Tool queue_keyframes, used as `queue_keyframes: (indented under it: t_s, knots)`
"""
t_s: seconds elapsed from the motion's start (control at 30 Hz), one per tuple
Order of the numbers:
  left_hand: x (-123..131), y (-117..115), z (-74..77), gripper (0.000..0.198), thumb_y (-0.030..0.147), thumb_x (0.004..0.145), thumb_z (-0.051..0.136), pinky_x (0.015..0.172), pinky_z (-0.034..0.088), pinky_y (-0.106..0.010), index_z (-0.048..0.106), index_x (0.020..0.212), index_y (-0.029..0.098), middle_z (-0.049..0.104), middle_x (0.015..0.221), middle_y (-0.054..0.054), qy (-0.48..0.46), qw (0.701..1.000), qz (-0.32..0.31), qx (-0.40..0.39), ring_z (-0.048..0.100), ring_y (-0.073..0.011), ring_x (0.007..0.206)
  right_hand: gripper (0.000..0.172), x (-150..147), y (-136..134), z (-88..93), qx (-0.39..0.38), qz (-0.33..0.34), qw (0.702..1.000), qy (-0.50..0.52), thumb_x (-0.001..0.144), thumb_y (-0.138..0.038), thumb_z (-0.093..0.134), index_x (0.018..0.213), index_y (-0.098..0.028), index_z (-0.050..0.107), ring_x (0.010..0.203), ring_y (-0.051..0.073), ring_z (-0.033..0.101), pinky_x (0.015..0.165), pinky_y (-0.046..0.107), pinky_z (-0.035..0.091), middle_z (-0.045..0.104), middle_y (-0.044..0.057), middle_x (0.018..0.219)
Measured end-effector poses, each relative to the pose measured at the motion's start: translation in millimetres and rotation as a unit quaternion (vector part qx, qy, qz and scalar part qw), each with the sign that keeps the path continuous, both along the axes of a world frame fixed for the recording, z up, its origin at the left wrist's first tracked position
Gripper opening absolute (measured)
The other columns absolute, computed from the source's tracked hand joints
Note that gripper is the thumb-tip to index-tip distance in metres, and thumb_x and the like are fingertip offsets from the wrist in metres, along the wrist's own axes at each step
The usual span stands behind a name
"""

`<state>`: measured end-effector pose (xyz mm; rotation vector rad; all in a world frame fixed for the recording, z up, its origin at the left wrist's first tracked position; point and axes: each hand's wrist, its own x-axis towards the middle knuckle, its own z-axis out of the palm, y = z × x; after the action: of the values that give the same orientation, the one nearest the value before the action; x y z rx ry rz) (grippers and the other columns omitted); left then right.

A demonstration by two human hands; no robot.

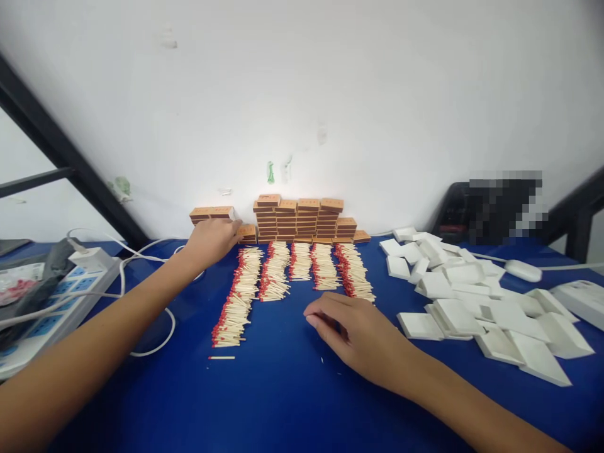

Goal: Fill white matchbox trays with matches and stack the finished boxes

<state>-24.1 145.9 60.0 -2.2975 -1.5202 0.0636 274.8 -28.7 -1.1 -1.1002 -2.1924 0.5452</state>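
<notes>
My left hand is at the left stack of orange-brown matchboxes, its fingers curled round a matchbox at the stack's right end. The hand hides part of that box. A single low pile of matchboxes lies just right of its fingertips. My right hand hovers over the table with thumb and fingertips drawn together, and nothing shows between them. In front of it and to its left lie several rows of red-headed matches. One loose match lies apart, nearer me.
A taller wall of stacked matchboxes stands against the white wall. White empty inner trays are heaped on the right of the blue table. A power strip and white cables lie at left; a dark device leans at back right.
</notes>
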Motion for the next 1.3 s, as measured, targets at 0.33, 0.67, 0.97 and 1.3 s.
queue_keyframes:
  t_s: [0.33, 0.67, 0.97, 1.3]
  knots:
    - [11, 2, -7.9, 0.034, 0.030, 0.107, 0.050, 0.081, 0.053, -0.040, 0.074, 0.126, 0.014, 0.079, 0.118, -0.019, 0.000, 1.000, 0.000, 0.022, 0.076, -0.0355, 0.106, 0.019, 3, 2, 3.8, 0.020, -0.011, 1.000, -0.011, 0.107, -0.020, 0.053, 0.102, -0.023, 0.070, 0.082, 0.019, 0.072, 0.072, 0.031, 0.051, 0.079, 0.004, 0.095]
    - [-13, -60, -2.8, 0.031, 0.033, 0.110, 0.051, 0.079, 0.054, -0.037, 0.078, 0.104, 0.020, 0.079, 0.103, -0.010, -0.083, 0.977, -0.176, 0.090, 0.074, -0.0271, 0.096, 0.025, 72, 41, 19.1, 0.070, -0.233, 0.966, -0.089, 0.102, -0.040, 0.062, 0.083, -0.025, 0.068, 0.069, 0.022, 0.064, 0.066, 0.035, 0.043, 0.074, 0.005, 0.077]
    - [-15, -110, -35.5, 0.013, 0.025, 0.104, 0.070, 0.081, 0.057, -0.033, 0.075, 0.111, 0.015, 0.078, 0.097, -0.005, -0.195, 0.906, -0.351, 0.134, 0.073, -0.0197, 0.084, 0.044, 127, 69, 13.6, -0.030, -0.403, 0.838, -0.367, 0.095, -0.062, 0.062, 0.083, -0.021, 0.074, 0.085, 0.032, 0.069, 0.064, 0.038, 0.039, 0.077, 0.015, 0.096]
    - [-2, -126, -43.2, 0.013, 0.020, 0.101, 0.073, 0.076, 0.056, -0.035, 0.072, 0.113, 0.014, 0.075, 0.090, -0.004, -0.234, 0.882, -0.399, 0.094, 0.069, -0.0191, 0.079, 0.021, 114, 55, 22.8, 0.089, -0.331, 0.903, -0.259, 0.097, -0.033, 0.068, 0.081, -0.020, 0.073, 0.087, 0.030, 0.064, 0.076, 0.041, 0.045, 0.072, 0.013, 0.090]
